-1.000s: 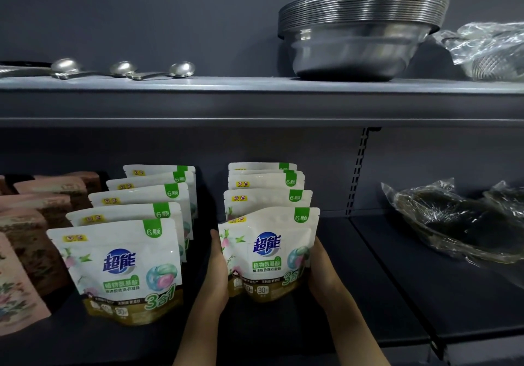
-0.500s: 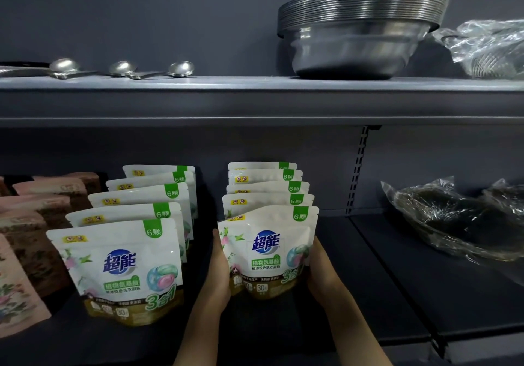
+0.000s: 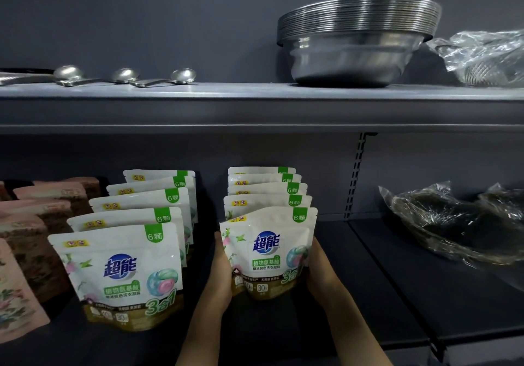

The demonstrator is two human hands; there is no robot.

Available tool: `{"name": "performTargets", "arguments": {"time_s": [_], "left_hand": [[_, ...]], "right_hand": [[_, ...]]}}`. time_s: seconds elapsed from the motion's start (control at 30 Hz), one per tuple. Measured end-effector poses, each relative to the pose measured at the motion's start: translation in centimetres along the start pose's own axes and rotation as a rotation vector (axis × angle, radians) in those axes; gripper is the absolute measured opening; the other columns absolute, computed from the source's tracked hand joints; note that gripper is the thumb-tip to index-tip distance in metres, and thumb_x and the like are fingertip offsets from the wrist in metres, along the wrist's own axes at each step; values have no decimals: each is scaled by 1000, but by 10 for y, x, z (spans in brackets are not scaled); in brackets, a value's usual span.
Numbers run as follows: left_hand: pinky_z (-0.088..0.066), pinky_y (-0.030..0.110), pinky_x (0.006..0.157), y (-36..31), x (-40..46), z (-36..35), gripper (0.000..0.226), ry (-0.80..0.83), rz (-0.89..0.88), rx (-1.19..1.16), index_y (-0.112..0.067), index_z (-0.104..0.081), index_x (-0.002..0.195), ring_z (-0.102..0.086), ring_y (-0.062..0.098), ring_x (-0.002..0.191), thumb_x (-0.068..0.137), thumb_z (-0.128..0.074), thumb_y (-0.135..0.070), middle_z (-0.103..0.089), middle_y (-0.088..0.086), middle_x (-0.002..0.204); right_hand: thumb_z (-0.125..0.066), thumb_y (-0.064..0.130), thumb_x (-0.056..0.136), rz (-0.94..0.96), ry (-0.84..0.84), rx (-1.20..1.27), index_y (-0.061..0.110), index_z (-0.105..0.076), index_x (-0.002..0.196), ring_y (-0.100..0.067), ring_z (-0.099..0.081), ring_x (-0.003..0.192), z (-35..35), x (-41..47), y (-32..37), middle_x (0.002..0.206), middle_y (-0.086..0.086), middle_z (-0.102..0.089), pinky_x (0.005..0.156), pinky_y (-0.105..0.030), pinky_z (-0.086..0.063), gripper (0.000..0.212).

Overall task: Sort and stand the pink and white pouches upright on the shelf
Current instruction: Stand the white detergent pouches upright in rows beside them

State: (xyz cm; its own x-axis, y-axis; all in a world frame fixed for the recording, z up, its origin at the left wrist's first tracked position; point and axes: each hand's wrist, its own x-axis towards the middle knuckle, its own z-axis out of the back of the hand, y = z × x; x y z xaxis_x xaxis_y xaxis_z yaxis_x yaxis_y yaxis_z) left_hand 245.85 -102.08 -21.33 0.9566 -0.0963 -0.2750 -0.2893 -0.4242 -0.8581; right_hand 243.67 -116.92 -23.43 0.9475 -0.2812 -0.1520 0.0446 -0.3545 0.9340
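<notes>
front white pouch (image 3: pixel 268 252) heads right row, right of left white row (image 3: pixel 127 269) on shelf (image 3: pixel 382 294) | my left hand (image 3: pixel 219 275) and right hand (image 3: pixel 320 272): fingers clamp its side edges | light, soft, probably slippery; hold low by the sides

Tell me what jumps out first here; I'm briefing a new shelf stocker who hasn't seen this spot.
Two rows of white pouches stand on the lower shelf, with the left hand and right hand clasping the front pouch of the right row. Pink pouches sit at far left. Above right, stacked steel bowls gleam.
</notes>
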Motion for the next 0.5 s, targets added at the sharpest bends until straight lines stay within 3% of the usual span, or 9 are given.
{"name": "performTargets", "arguments": {"time_s": [0.07,0.17,0.23,0.3,0.37,0.43,0.5], "left_hand": [[-45,46,95,-2,-1,-1,56,-8,21,-11,-10,-51,131,-57,36,110,99,-22,-46,-57,15,129],[-46,36,74,-7,-5,-2,58,22,18,-24,-6,-50,130,-60,30,87,100,-19,-44,-58,14,120],[-47,39,79,-7,-4,-1,60,46,21,-16,-7,-51,129,-58,34,101,100,-17,-46,-56,18,127],[-44,41,89,-6,-4,3,61,52,13,24,-11,-55,124,-55,34,110,98,-15,-50,-60,15,121],[-46,37,85,-9,-4,6,61,58,-6,58,-16,-60,110,-60,29,96,97,-14,-53,-66,9,102],[-48,34,78,-15,-6,7,63,70,-45,109,-21,-65,92,-62,20,81,95,-13,-57,-69,1,89],[-47,31,76,-21,-5,6,63,64,-86,170,-28,-64,82,-61,14,75,95,-11,-58,-70,-2,76]], "right_hand": [[-33,19,102,-18,23,17,-1,-44,134,-11,-55,70,5,0,-1,82,3,-58,66,-26,-43,40],[-34,21,102,-13,-12,-30,1,-43,136,-11,-56,74,-1,-6,7,85,3,-59,68,-26,-45,40],[-44,33,98,19,-11,-45,-3,-41,137,-16,-61,80,-6,-10,10,90,-4,-63,65,-23,-47,53],[-56,55,85,36,-1,-40,-6,-46,133,-32,-65,97,-3,-13,13,101,-21,-67,64,-21,-54,78],[-35,52,96,13,49,-14,10,-63,117,-27,-70,93,1,-18,13,98,-12,-74,68,-26,-58,54],[-21,46,100,-3,81,20,19,-66,106,-21,-73,88,6,-19,15,96,-7,-76,77,-35,-57,53],[-21,46,101,12,75,47,19,-66,111,-24,-72,93,8,-23,17,100,-9,-75,88,-42,-53,54]]}}
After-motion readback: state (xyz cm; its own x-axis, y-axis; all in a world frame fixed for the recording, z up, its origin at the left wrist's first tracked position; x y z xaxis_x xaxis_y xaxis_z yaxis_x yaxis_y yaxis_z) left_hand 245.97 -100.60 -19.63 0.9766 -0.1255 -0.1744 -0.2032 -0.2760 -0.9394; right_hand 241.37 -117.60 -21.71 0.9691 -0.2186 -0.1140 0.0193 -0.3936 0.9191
